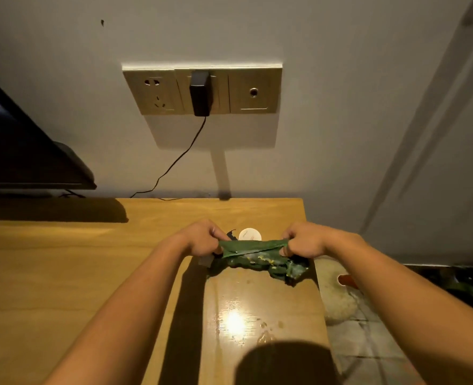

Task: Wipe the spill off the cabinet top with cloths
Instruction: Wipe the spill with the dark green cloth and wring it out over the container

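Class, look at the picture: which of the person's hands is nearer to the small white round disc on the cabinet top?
Left. The left hand is just left of the white disc; the right hand is farther off to its right.

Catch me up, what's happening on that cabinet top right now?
A person is holding a green cloth stretched between both hands: the left hand grips one end, the right hand the other, just over the wooden cabinet top. The cloth already carries yellowish smears. Wet streaks and droplets still shine on the surface nearer the camera, so wiping is not finished. A small white round object sits just behind the cloth.
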Tool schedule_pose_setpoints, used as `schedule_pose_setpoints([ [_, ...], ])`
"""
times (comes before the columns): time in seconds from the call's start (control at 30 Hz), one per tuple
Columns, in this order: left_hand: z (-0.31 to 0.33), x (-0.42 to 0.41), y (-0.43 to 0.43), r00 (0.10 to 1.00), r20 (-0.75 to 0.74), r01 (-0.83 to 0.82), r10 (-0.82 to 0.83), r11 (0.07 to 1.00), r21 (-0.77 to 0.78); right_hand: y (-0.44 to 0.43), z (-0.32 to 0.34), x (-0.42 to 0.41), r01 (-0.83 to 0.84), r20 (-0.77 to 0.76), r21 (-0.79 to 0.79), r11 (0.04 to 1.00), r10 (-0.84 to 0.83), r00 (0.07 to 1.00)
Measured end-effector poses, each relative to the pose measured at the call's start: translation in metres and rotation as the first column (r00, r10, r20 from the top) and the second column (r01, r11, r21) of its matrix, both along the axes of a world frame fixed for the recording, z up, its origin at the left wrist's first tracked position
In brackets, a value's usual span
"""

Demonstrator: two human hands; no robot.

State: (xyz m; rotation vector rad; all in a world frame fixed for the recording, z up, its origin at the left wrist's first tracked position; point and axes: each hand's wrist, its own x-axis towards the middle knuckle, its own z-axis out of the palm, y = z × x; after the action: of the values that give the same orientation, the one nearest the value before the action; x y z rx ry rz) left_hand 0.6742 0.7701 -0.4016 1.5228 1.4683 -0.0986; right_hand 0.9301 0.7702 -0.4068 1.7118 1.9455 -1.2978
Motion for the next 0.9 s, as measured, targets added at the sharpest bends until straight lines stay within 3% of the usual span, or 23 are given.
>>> schedule_pose_setpoints([
  [0.17,-0.039,0.014,0.015,0.993,-0.109,-0.015,0.045,0.964,0.266,0.016,-0.035,-0.001,-0.061,0.046,0.301,0.952,0.049,0.998],
  [0.3,-0.059,0.015,-0.002,0.979,-0.201,0.117,-0.031,0.894,0.432,0.001,-0.061,0.004,-0.146,0.089,0.511,0.847,0.117,0.989],
  [0.47,-0.08,0.006,-0.036,0.955,-0.264,0.27,-0.137,0.774,0.574,-0.03,-0.085,0.012,-0.309,0.203,0.61,0.73,0.233,0.951],
  [0.6,-0.094,0.0,-0.05,0.965,-0.222,0.242,-0.136,0.78,0.577,-0.052,-0.091,0.008,-0.154,0.051,0.658,0.737,0.161,0.986],
  [0.9,-0.095,0.011,-0.052,0.994,-0.043,-0.062,0.101,0.835,0.547,-0.071,-0.102,-0.007,0.101,-0.126,0.752,0.652,-0.008,0.992],
])
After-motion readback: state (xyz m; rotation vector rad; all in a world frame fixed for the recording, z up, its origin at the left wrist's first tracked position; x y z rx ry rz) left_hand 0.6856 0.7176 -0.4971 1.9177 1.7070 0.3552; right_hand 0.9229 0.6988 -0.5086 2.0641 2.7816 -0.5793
